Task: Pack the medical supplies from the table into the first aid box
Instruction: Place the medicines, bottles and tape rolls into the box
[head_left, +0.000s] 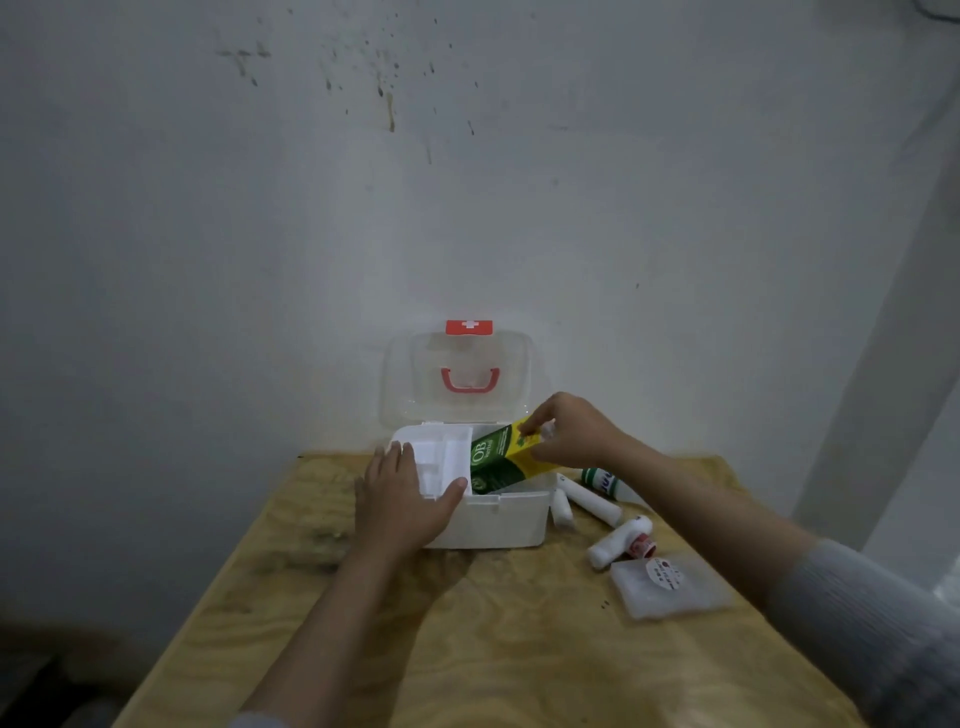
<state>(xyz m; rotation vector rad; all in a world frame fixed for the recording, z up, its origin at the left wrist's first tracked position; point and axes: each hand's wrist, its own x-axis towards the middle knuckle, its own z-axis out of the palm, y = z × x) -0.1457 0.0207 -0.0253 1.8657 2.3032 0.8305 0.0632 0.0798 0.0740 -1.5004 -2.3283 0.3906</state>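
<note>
A white first aid box (498, 522) stands open on the plywood table, its clear lid (460, 379) with red handle upright against the wall. My left hand (402, 499) grips the box's front left corner and the white inner tray (441, 457). My right hand (569, 434) pinches a green and yellow carton (501, 457), tilted with its lower end inside the box's right part. To the right of the box lie white tubes (589, 501), a green and white bottle (602, 480), a white bottle with a red label (621, 543) and a clear flat packet (667, 587).
The plywood table (493, 649) reaches the stained grey wall behind the box. Its left edge runs diagonally from the far left corner toward me. A grey pillar stands at the right.
</note>
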